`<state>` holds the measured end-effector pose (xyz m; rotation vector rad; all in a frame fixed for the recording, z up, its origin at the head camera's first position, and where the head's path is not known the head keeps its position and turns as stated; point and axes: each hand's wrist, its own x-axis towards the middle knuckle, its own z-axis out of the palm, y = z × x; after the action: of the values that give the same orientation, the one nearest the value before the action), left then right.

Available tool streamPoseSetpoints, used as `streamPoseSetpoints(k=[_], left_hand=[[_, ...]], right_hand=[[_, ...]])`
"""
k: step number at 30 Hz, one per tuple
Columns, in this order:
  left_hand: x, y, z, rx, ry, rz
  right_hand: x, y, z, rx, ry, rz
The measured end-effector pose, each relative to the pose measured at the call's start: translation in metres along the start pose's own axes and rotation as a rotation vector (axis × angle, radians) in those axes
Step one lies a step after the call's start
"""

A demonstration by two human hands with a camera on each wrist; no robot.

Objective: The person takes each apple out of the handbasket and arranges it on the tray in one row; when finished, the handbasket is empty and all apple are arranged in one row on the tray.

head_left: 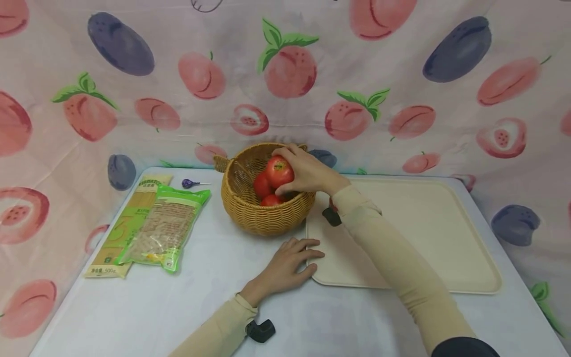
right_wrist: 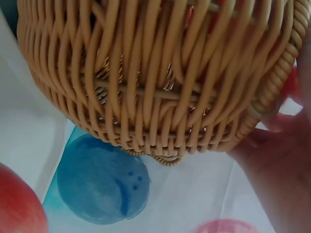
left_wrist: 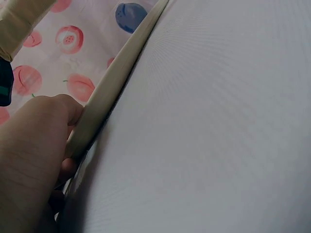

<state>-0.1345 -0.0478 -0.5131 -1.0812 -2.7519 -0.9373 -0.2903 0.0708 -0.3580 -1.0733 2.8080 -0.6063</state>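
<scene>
- While the right hand [head_left: 308, 171] clasps a red apple [head_left: 280, 172] at the mouth of the wicker basket [head_left: 267, 219], two lower apples [head_left: 261, 187] are partly hidden.
- Left hand [head_left: 285, 267], fingers apart, touches the tray [head_left: 439, 228], partly covered by the right sleeve [head_left: 399, 260].

Long, plain beige left sleeve [head_left: 218, 325] at lower centre; matching right sleeve [head_left: 397, 258] at lower right, slightly creased. Small black left camera [head_left: 260, 331] and right camera [head_left: 331, 216] near the wrists.

Soft, even head-view light; left wrist view dimmer, right slightly hazy.
</scene>
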Motion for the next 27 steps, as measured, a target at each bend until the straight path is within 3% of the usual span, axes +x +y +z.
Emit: streamPoseSetpoints(k=[8, 12, 27], left_hand=[[0.0, 0.001, 0.0, 0.007, -0.005, -0.009], [0.0, 0.001, 0.0, 0.006, -0.01, -0.012], [0.0, 0.002, -0.003, 0.001, -0.02, -0.013]], right_hand=[[-0.004, 0.013, 0.003, 0.137, 0.229, -0.102], [-0.006, 0.019, 0.004, 0.184, 0.316, -0.112], [-0.024, 0.031, 0.0, 0.304, 0.47, -0.098]])
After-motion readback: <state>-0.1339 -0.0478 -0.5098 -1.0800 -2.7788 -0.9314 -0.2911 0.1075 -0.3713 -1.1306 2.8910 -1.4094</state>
